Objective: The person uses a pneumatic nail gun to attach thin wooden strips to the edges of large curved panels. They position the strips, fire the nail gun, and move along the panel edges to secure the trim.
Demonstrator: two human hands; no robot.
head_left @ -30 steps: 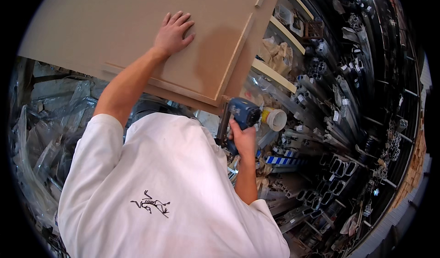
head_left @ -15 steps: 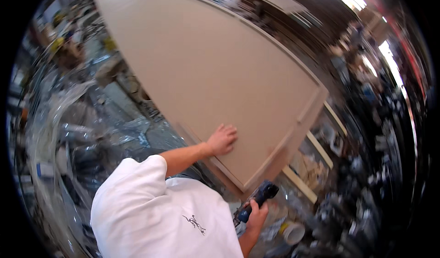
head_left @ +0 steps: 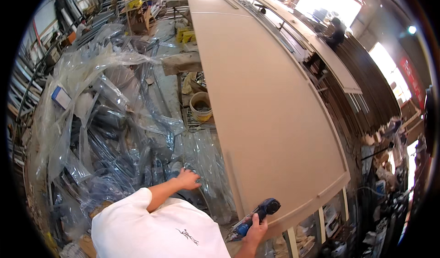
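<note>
My right hand point(head_left: 255, 230) is wrapped round a blue and black nail gun point(head_left: 262, 210), held at the near end of a large beige panel point(head_left: 270, 97). The tool's dark round head points up and right over the panel's near edge; its lower end reaches left toward my shirt. Out to the left of the panel, my left hand point(head_left: 188, 179) hangs in the air with fingers apart and nothing in them. Narrow strips point(head_left: 331, 128) run along the panel's right side and near end.
Crumpled clear plastic sheeting point(head_left: 105, 106) covers dark bundles on the left. Beside the panel's left edge stands a bucket point(head_left: 200, 105), with a yellow crate point(head_left: 185, 35) farther back. Another person point(head_left: 336, 34) is at a long board at the far right. Pale wooden bars point(head_left: 291, 242) jut out below the panel.
My left hand has lifted off the panel and moved left, away from its edge. My right hand keeps hold of the nail gun. The view has turned, so the panel stands more upright.
</note>
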